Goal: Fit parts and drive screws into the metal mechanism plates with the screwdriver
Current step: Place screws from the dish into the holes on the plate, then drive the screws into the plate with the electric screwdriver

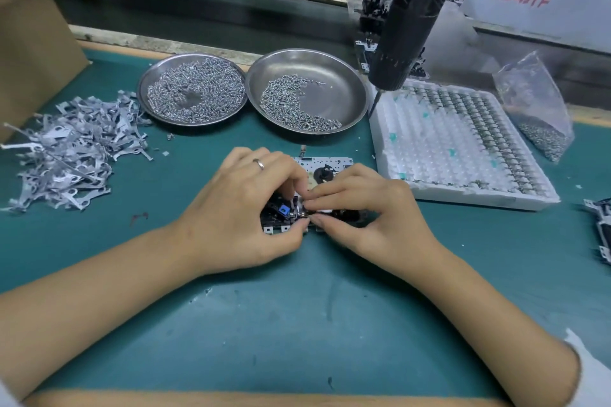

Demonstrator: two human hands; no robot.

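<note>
Both hands on mechanism plate

A single head-worn wide-angle view looks forward and steeply down at the green counter from close above, its near edge along the frame's bottom.

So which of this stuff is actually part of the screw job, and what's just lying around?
In use: metal mechanism plate, left hand, right hand, hanging black screwdriver, two steel screw dishes.
Lying about: brown cardboard box, clear plastic bag.
</note>
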